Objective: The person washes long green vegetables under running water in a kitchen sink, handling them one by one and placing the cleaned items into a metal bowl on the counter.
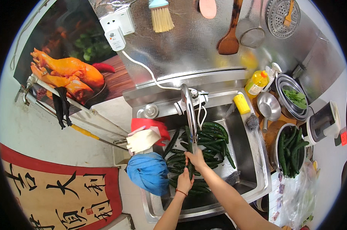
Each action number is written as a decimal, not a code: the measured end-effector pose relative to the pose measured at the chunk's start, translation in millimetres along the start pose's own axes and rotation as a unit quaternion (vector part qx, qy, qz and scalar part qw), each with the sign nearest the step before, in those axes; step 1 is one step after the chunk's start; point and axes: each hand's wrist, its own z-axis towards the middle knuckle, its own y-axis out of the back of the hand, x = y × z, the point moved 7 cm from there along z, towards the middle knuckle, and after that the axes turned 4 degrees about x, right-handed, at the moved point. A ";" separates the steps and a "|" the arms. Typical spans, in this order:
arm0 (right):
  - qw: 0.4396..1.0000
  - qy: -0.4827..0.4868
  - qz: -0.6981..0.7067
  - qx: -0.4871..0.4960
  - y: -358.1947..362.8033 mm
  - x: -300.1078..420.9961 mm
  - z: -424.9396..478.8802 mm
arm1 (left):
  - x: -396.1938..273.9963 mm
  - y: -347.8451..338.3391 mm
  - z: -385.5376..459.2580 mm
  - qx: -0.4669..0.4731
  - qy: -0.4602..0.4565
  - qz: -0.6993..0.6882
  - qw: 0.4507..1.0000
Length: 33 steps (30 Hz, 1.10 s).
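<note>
My left hand (185,181) grips the lower end of a long dark green cucumber (190,170) over the stainless steel sink (246,152). Farther up the same cucumber, my right hand (195,159) is closed around it, just below the spout of the chrome faucet (191,120). What looks like running water blurs the spot between spout and hand. Beneath both hands, many more wet, dark green cucumbers (213,135) lie heaped on the sink bottom. Part of the heap is hidden behind my hands and forearms.
A blue cloth (147,173) and red and cream rubber gloves (143,140) drape over the sink's left rim. Along the right rim sit a yellow sponge (241,104) and a steel scourer (252,121). Beyond stand a metal ladle (268,107), detergent bottle (256,83) and cucumber-filled bowl (280,135).
</note>
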 end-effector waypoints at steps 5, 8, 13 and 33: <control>0.866 0.249 -0.315 -0.297 81.5 69.7 28.5 | 13.5 -21.4 -31.1 -0.018 -0.050 0.072 0.996; 0.981 0.062 -0.087 -0.162 57.7 58.2 39.7 | 13.9 -12.3 -30.4 -0.024 -0.021 0.016 0.999; 0.987 0.036 0.129 -0.088 48.1 20.9 33.4 | 3.6 -1.2 -11.1 0.014 -0.060 -0.031 0.998; 0.961 0.119 -0.027 -0.249 150.5 74.8 -152.2 | -12.2 -0.3 130.1 -0.182 -0.130 0.341 0.913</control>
